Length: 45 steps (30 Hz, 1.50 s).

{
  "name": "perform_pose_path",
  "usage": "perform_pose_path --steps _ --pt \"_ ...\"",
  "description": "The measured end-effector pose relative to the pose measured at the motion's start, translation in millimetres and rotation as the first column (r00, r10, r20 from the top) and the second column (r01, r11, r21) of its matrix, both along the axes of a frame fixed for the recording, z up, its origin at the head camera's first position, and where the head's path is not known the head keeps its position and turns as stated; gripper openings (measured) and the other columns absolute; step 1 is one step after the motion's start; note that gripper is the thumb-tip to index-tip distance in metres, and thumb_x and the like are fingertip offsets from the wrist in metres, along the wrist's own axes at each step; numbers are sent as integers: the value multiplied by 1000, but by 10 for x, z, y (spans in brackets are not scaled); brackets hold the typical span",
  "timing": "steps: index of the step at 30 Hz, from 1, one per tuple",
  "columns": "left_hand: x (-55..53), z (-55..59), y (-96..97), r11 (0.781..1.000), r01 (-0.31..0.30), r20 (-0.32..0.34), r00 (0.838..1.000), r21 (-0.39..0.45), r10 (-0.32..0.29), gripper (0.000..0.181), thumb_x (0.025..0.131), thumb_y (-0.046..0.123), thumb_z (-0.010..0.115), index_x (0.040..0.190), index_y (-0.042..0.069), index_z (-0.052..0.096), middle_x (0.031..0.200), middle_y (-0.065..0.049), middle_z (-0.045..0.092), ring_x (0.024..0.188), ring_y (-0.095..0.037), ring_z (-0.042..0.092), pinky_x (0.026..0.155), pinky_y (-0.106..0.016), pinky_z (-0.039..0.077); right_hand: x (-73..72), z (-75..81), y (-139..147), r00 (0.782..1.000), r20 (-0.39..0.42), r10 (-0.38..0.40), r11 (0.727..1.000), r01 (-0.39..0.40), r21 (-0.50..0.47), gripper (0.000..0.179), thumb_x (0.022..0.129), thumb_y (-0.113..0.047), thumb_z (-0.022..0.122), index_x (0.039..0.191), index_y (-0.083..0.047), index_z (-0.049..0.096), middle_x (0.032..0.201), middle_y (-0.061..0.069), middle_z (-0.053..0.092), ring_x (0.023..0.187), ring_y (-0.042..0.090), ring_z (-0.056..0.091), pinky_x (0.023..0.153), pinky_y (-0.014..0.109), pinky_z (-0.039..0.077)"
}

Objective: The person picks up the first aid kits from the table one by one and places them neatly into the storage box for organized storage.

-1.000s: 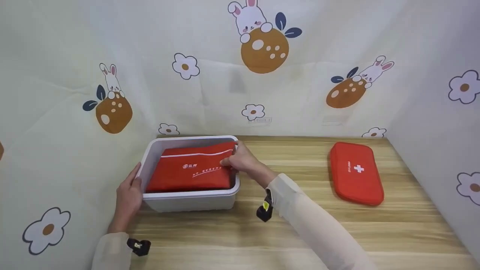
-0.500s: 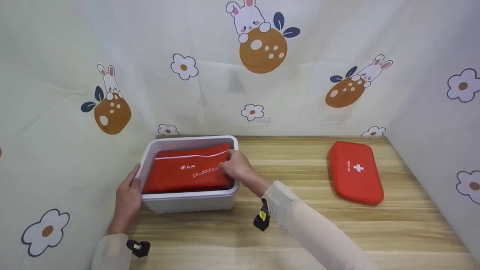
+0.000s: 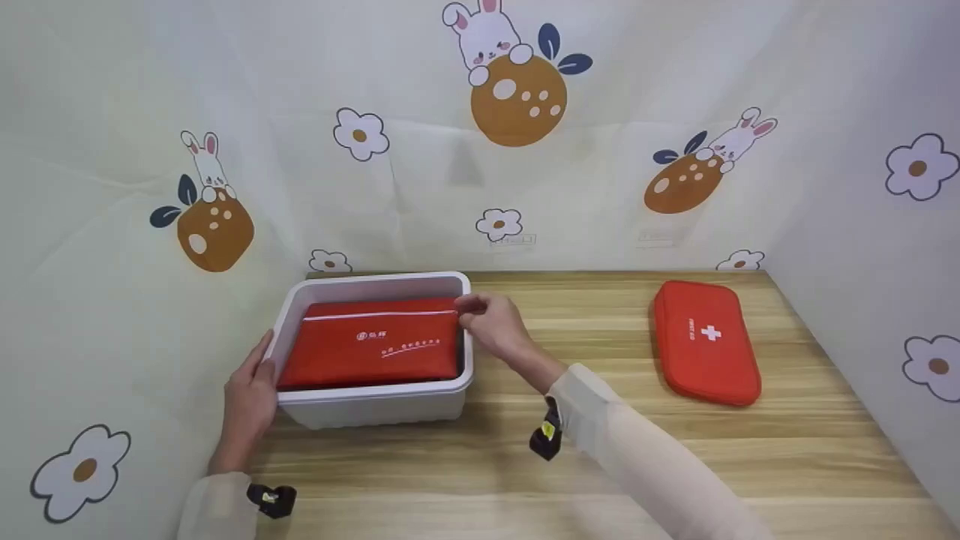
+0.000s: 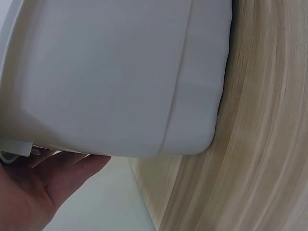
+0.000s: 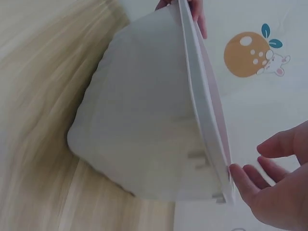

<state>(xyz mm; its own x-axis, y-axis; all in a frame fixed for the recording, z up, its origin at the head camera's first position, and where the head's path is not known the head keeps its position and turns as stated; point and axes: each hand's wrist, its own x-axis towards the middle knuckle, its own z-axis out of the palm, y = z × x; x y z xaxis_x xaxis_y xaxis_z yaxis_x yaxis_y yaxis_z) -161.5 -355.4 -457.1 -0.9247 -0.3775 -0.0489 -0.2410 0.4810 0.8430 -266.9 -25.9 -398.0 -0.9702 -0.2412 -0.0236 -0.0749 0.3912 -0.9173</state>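
Note:
A white plastic storage bin [image 3: 375, 405] stands at the left of the wooden table. Inside lies a red pouch [image 3: 367, 345] with a white stripe and white printing, nearly filling the opening. My left hand [image 3: 250, 394] holds the bin's left rim; the left wrist view shows its fingers [image 4: 72, 175] against the outer wall. My right hand [image 3: 495, 324] is at the bin's right rim, beside the pouch's upper right corner. Between its thumb and bent fingers is a gap with nothing in it, and a fingertip [image 5: 237, 171] is right at the rim.
A red first-aid kit [image 3: 707, 343] with a white cross lies at the right of the table [image 3: 570, 330]. Cloth walls [image 3: 405, 195] printed with rabbits and flowers surround the table at the back and both sides.
My right hand has let go of the red pouch and drawn slightly right, toward the rim. The pouch's right side has sunk lower in the bin. My left hand keeps its hold.

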Motion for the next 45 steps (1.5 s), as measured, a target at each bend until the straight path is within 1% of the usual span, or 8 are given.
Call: perform_pose_path --steps 5,12,16,21,28,34,39,45 --pt "13 -6 -11 1000 0 6 1000 8 0 54 109 26 22 161 30 11 170 -6 12 158 -35 10 124 -61 19 -63 -119 251 994 -103 -41 996 48 74 25 86 -3 60 105 -3 76 104 15 75 93 20 66 79 28 55" --pt "23 1 -4 1000 -6 10 1000 1 6 54 109 27 21 162 29 10 170 -7 11 157 -35 11 123 -61 20 -129 -363 642 983 -132 -124 985 139 107 24 89 -9 65 110 -5 75 120 13 72 121 33 60 105 46 50" --pt "6 6 1 1000 -1 16 1000 10 1 54 109 28 21 161 29 9 170 -7 10 157 -36 9 123 -62 20 -155 -490 860 970 -154 -186 973 204 107 24 91 -13 67 113 -4 74 128 15 69 128 37 56 109 51 47" --pt "-9 19 -4 1000 -1 17 1000 5 1 54 109 28 21 161 30 9 170 -7 10 157 -36 10 123 -62 20 -179 -645 1131 938 -197 -286 948 306 82 22 90 -14 69 109 -5 75 129 20 66 129 40 55 111 54 44" --pt "-4 11 -12 1000 2 17 1000 -12 -2 54 109 26 20 161 30 12 170 -8 12 158 -34 10 125 -61 18 -185 -848 1589 866 -262 -427 866 475 158 27 89 -15 67 114 -8 75 132 20 63 124 40 50 103 55 39" --pt "2 15 -30 1000 1 12 1000 -14 -1 54 108 25 19 161 30 10 170 -8 12 158 -35 10 124 -62 18 -152 -938 1961 839 -270 -471 816 531 227 33 90 -13 62 122 -9 71 140 20 53 127 40 41 98 54 32" --pt "3 11 -21 1000 9 8 1000 -14 -9 54 109 27 20 161 31 9 170 -8 11 158 -35 9 124 -62 19 -111 -988 2208 799 -331 -501 766 588 260 34 90 -9 61 123 -9 71 136 21 53 125 42 41 96 56 32" --pt "0 -2 -2 1000 10 15 1000 -13 -10 54 109 28 21 161 31 9 170 -8 11 158 -36 10 122 -63 21 -27 -1041 2539 775 -343 -531 705 628 328 46 88 2 47 127 -9 69 139 25 50 126 47 39 95 60 30"
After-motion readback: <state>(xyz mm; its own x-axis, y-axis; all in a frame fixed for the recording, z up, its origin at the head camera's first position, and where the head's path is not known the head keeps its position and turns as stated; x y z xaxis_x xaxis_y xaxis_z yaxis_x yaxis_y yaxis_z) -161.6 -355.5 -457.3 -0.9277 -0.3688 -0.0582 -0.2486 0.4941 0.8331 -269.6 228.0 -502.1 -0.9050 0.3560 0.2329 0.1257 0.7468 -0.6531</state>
